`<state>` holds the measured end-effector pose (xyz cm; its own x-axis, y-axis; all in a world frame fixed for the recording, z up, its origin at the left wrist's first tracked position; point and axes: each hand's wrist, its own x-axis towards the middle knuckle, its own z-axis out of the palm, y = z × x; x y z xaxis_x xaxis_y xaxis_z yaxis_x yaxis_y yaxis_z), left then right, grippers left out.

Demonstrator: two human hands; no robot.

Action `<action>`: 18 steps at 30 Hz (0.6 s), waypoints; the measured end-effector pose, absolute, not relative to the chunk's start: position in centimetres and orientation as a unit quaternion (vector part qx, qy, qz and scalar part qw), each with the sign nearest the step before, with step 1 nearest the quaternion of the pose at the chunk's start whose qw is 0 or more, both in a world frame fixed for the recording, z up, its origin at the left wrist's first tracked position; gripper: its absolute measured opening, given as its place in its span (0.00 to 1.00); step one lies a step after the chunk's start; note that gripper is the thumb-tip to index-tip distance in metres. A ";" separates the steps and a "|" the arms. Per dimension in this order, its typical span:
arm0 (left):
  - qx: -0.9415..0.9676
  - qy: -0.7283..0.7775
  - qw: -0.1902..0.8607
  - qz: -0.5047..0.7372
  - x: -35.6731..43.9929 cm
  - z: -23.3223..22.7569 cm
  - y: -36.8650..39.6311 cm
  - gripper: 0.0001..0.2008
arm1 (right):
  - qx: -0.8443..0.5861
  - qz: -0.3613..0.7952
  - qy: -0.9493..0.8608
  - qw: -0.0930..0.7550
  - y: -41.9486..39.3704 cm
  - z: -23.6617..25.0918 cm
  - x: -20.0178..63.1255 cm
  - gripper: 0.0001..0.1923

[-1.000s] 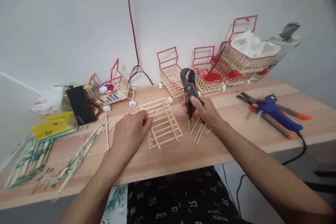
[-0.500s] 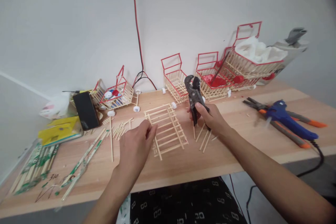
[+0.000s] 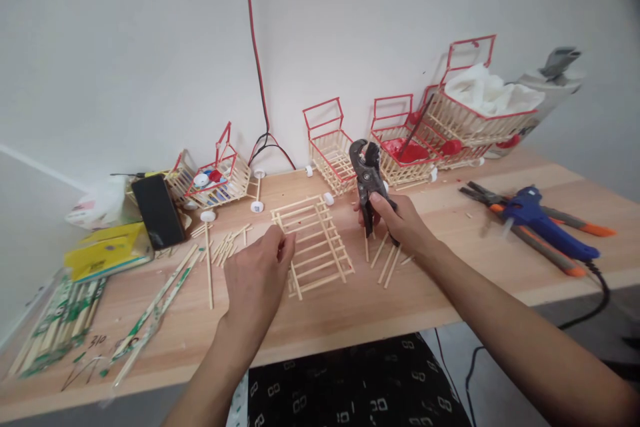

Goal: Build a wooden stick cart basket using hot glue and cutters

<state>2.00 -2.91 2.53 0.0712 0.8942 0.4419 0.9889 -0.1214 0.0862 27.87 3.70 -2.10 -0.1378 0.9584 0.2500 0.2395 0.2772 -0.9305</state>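
Fingers of the right hand (image 3: 397,220) wrap the handles of a pair of black cutting pliers (image 3: 367,180), held upright with the head up, the nose parted a little at the top. Just beside that hand a few loose sticks (image 3: 384,259) lie on the wood. The left hand (image 3: 257,273) hovers low with its fingers curled loosely and its fingertips at the left edge of a flat lattice of thin sticks (image 3: 313,243); whether it pinches a rail there I cannot tell. The lattice lies flat between the two hands on a pale wooden table (image 3: 450,280).

To the left, more short sticks (image 3: 225,247) are scattered, then wrapped chopsticks (image 3: 53,323) near the edge, a yellow packet (image 3: 107,250) and a black phone (image 3: 155,210) propped up. Along the back, against a plain white wall (image 3: 125,47), stand small stick baskets with red frames (image 3: 330,143), one at the far right stuffed with white tissue (image 3: 483,90). A red cable (image 3: 255,53) runs down the wall. Well to the right lie a blue glue gun (image 3: 543,223) and orange-handled pliers (image 3: 520,230).
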 end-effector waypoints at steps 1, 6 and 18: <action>-0.722 -0.649 0.125 -0.205 2.0 2.4 -2.9 0.15 | -0.462 0.382 -0.650 0.467 3.7 -2.1 27.9 0.31; -0.716 -0.623 0.159 -0.270 1.9 1.8 -2.8 0.16 | -0.463 0.381 -0.651 0.466 3.6 -1.9 27.8 0.32; -0.793 -0.463 0.186 -0.350 0.7 1.5 -3.4 0.09 | -0.461 0.385 -0.643 0.474 3.5 -1.7 27.7 0.32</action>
<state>0.73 -3.41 1.53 0.3266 0.6046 0.7265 0.8643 -0.5021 0.0294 27.69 3.55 -1.70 -0.1239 0.9590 0.2550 0.2284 0.2776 -0.9331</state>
